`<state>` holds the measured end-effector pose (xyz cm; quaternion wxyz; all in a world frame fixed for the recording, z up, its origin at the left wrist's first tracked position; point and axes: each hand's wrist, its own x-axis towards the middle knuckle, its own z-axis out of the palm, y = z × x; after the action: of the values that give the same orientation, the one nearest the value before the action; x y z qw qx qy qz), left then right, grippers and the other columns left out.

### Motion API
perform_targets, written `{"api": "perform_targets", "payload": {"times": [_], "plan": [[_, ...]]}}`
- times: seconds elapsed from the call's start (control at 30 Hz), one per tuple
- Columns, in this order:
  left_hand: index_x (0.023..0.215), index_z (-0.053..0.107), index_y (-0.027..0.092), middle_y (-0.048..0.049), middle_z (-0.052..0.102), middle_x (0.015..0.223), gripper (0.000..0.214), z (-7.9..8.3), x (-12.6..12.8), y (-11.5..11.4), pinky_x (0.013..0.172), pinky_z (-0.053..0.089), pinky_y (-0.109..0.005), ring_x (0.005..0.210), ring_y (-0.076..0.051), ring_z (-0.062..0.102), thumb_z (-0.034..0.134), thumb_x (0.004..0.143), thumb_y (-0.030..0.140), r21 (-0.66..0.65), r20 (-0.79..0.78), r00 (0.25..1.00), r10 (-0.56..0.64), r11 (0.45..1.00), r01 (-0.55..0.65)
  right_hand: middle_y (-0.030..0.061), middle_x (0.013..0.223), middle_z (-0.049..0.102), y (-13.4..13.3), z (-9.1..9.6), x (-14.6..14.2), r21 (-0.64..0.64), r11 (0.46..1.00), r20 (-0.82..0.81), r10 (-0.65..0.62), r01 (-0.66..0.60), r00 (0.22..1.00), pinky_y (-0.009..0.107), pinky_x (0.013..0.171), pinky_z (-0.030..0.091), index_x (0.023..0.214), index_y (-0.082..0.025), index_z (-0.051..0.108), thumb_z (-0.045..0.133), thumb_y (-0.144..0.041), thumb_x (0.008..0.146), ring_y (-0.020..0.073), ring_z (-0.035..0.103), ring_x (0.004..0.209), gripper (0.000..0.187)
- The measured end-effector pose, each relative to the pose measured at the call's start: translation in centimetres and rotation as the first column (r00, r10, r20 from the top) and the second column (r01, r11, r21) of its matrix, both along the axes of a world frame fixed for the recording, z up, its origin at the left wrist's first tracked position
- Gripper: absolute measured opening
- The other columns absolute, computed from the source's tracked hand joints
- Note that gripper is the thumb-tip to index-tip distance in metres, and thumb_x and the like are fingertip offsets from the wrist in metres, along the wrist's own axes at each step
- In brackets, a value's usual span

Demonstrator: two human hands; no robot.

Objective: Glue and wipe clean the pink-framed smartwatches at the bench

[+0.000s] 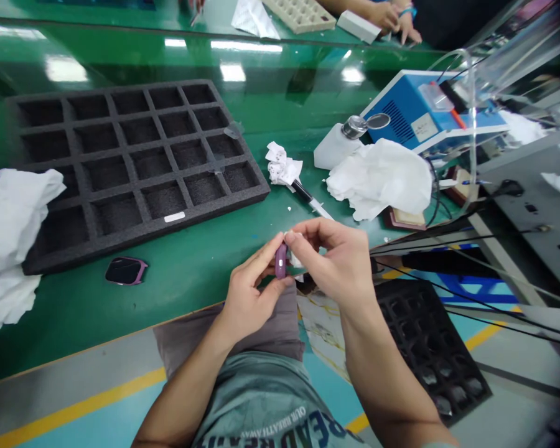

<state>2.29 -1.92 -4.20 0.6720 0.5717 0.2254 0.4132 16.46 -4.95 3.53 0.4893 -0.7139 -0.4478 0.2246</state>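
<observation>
My left hand point(254, 292) grips a small purple watch case point(280, 261), held edge-on above the table's front edge. My right hand point(333, 258) is closed at the same case, its thumb and forefinger pinching by the upper end. A bit of white tissue point(295, 256) shows under the right fingers; most of it is hidden. On the green table to the left lies a second purple watch case point(126, 271) with a dark screen face. Beyond my hands, a black-handled tool point(303, 191) rests against crumpled white tissue point(282, 165).
A black foam tray point(168, 216) with square compartments covers the left of the table, beside white cloths point(9, 230). To the right are a white dispenser bottle point(332, 148), wipes point(385, 177) and a blue machine point(401, 112). Another tray point(429, 336) sits low right. A co-worker's hands point(396, 22) work opposite.
</observation>
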Motion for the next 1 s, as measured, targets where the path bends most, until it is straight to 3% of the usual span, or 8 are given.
{"api": "perform_targets", "payload": {"times": [0.13,0.33,0.57,0.7,0.8,0.87,1.0], "plan": [[0.149,0.058,0.032,-0.01,0.061,0.153,0.063,0.4,0.0,-0.1,0.098,0.063,-0.038,0.113,-0.025,0.075,0.076,0.09,0.018,-0.061,0.03,0.999,-0.027,0.998,0.029,0.001,0.064,0.069,0.6,-1.1,1.5,-0.01,0.998,-0.052,-0.063,0.063,0.997,0.023,0.049,0.046,0.076,-0.017,0.075,0.075,-0.029,0.082,0.0111,0.056,0.054,0.013],[0.143,0.065,0.031,-0.0097,0.062,0.151,0.057,1.3,0.1,0.0,0.098,0.063,-0.037,0.115,-0.025,0.074,0.078,0.089,0.02,-0.121,-0.014,1.0,-0.025,0.992,0.023,0.0001,0.063,0.067,-0.3,-2.3,2.6,-0.037,0.995,-0.099,-0.1,0.097,0.99,0.023,0.049,0.043,0.078,-0.016,0.075,0.077,-0.031,0.082,0.0101,0.053,0.053,0.016],[0.142,0.065,0.031,-0.0064,0.076,0.129,0.061,1.2,0.5,0.5,0.087,0.064,-0.03,0.094,-0.017,0.077,0.082,0.085,0.021,-0.267,0.011,0.999,-0.041,0.963,0.043,0.0009,0.071,0.07,-0.9,-2.1,2.0,0.058,0.997,-0.265,0.056,-0.042,0.963,0.024,0.052,0.046,0.082,-0.019,0.074,0.077,-0.034,0.086,0.0113,0.057,0.057,0.016],[0.137,0.07,0.026,-0.0083,0.078,0.125,0.055,1.5,0.4,0.8,0.088,0.064,-0.032,0.104,-0.022,0.075,0.084,0.085,0.029,-0.267,0.069,0.996,-0.062,0.961,0.078,0.0016,0.073,0.07,-1.0,-2.0,1.2,0.066,0.991,-0.214,0.13,-0.119,0.968,0.026,0.056,0.048,0.085,-0.019,0.075,0.075,-0.035,0.089,0.0126,0.058,0.061,0.017],[0.144,0.064,0.028,-0.0087,0.076,0.13,0.059,1.6,0.2,0.9,0.098,0.062,-0.037,0.115,-0.025,0.074,0.081,0.087,0.03,-0.275,0.06,0.998,-0.035,0.96,0.05,0.0018,0.075,0.07,-1.2,-1.7,1.2,0.084,0.984,-0.163,0.169,-0.157,0.972,0.028,0.06,0.05,0.083,-0.019,0.075,0.075,-0.032,0.089,0.0139,0.059,0.065,0.014],[0.144,0.062,0.028,-0.0099,0.074,0.135,0.062,1.7,0.2,0.8,0.105,0.058,-0.039,0.123,-0.026,0.071,0.082,0.086,0.026,-0.258,0.039,0.999,-0.033,0.965,0.042,0.0012,0.075,0.07,-1.6,-1.4,1.5,0.101,0.984,-0.132,0.158,-0.145,0.979,0.028,0.059,0.049,0.083,-0.02,0.075,0.076,-0.029,0.088,0.0135,0.058,0.064,0.011],[0.128,0.071,0.024,-0.0104,0.071,0.14,0.044,1.7,0.0,0.7,0.111,0.055,-0.038,0.13,-0.026,0.067,0.082,0.085,0.02,-0.193,0.049,0.998,-0.046,0.98,0.054,-0.001,0.071,0.066,-2.6,-1.2,2.2,0.115,0.989,-0.087,0.105,-0.094,0.991,0.026,0.056,0.044,0.086,-0.021,0.074,0.078,-0.026,0.088,0.0117,0.055,0.062,0.006]]}}
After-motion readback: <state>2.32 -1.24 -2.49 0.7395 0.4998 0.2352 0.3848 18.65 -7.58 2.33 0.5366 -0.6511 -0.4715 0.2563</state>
